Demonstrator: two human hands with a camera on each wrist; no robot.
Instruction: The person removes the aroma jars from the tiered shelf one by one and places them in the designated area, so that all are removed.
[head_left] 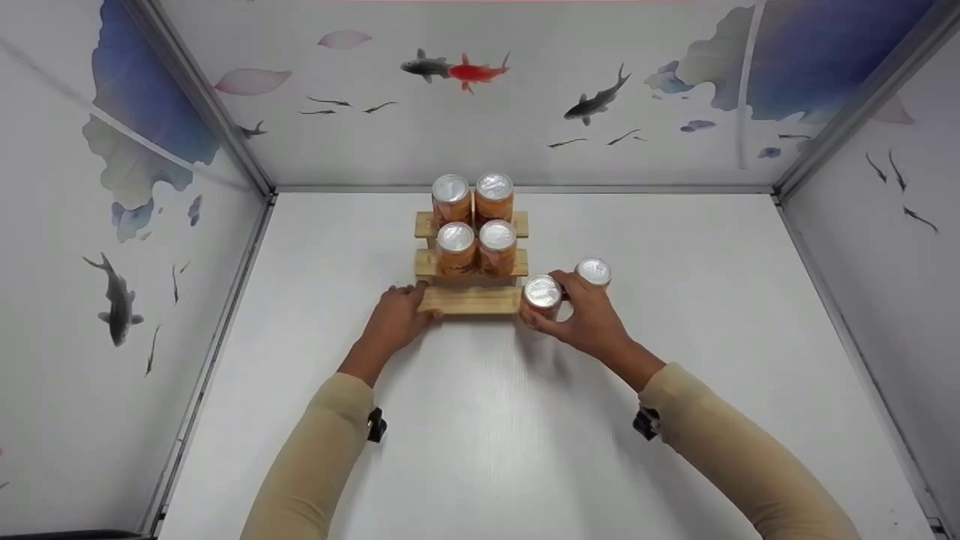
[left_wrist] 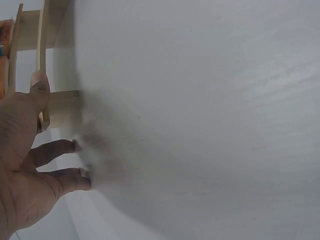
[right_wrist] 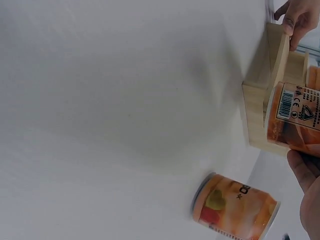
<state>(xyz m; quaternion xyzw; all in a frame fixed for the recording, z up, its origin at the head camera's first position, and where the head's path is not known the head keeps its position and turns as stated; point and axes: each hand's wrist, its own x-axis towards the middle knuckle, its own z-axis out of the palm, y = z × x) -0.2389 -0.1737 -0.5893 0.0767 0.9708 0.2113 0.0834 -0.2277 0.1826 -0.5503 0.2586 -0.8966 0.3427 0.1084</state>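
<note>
A three-step wooden rack point(head_left: 471, 300) stands mid-table with four orange cans point(head_left: 475, 225) with silver lids on its two upper steps. My right hand point(head_left: 551, 309) grips a fifth can point(head_left: 541, 291) upright at the right end of the bare lowest step. In the right wrist view this can point(right_wrist: 295, 117) sits against the rack point(right_wrist: 260, 105). A sixth can point(head_left: 593, 271) stands on the table just behind my right hand. My left hand point(head_left: 417, 298) rests at the rack's left end. Its thumb point(left_wrist: 40, 87) lies on the wood and its fingertips point(left_wrist: 75, 146) touch the table.
The white table point(head_left: 480, 420) is boxed in by walls with painted fish on three sides. The back wall point(head_left: 480, 97) rises behind the rack. Bare tabletop lies to the left, to the right and in front of the rack.
</note>
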